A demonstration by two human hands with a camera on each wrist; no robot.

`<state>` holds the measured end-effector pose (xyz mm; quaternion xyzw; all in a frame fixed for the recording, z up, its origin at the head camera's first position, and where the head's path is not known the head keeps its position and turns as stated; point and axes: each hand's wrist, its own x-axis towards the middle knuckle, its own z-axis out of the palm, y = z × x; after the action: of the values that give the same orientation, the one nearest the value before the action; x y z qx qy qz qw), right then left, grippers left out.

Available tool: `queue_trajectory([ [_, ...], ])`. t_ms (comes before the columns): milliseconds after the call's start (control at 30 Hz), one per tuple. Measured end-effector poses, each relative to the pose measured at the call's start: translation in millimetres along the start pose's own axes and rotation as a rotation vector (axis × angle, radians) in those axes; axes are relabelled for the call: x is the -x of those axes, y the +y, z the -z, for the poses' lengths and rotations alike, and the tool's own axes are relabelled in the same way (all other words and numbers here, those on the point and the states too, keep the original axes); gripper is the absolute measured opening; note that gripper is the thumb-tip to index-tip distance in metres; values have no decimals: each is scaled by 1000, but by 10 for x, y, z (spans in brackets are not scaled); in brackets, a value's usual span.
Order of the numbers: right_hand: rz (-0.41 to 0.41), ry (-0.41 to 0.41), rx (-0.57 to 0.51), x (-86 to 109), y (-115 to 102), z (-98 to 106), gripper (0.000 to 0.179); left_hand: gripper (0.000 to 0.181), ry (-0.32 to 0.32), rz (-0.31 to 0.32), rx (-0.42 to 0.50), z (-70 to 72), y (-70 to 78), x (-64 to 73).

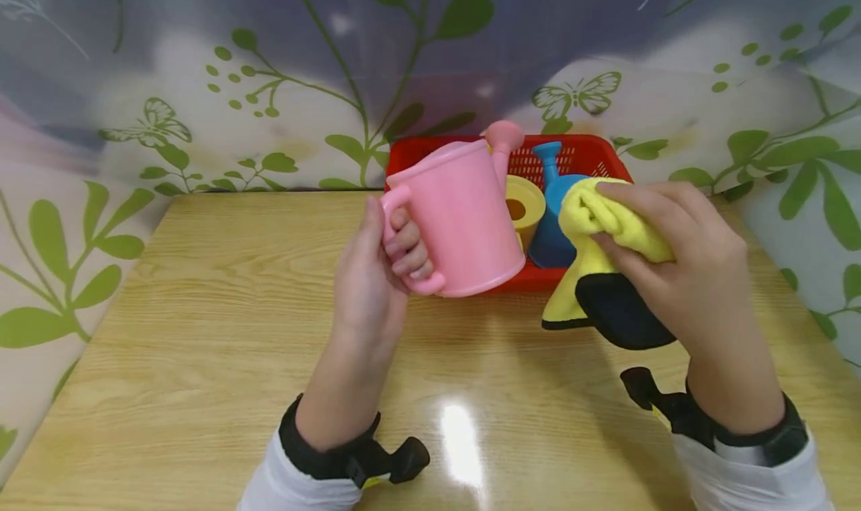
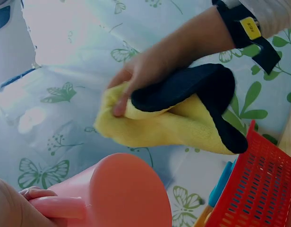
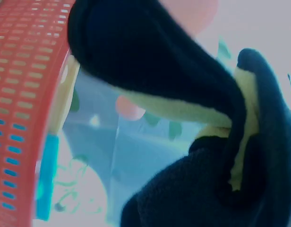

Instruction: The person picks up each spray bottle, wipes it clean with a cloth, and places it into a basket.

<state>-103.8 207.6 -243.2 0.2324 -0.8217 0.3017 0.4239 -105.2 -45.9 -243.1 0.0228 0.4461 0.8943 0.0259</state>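
Note:
My left hand grips the handle of a pink watering can, fingers curled through the loop, its spout pointing up and right. The can is held up in front of a red basket, overlapping its left part in the head view. In the left wrist view the can's round base faces the camera. My right hand pinches a bunched yellow cloth with dark trim and a dark patch hanging below. The cloth is right of the can and overlaps the basket's right side.
Inside the red basket stand a blue watering can and a yellow one. The basket is at the back of the wooden table, against a wall covering with leaves and butterflies.

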Motion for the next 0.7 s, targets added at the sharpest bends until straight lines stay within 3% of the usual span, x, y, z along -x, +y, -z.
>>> queue_trajectory([
  [200,314,40,140,-47,-273,-99,29,38,37,-18,-16,-2,-28,7],
  [433,625,-165,293,-78,-527,-169,23,37,61,-14,-41,-18,-56,1],
  [533,697,-233,299,-48,-578,-196,23,35,55,-2,-55,-28,-64,12],
  [700,711,-339,331,27,-628,-184,27,35,61,2,-42,-28,-61,10],
])
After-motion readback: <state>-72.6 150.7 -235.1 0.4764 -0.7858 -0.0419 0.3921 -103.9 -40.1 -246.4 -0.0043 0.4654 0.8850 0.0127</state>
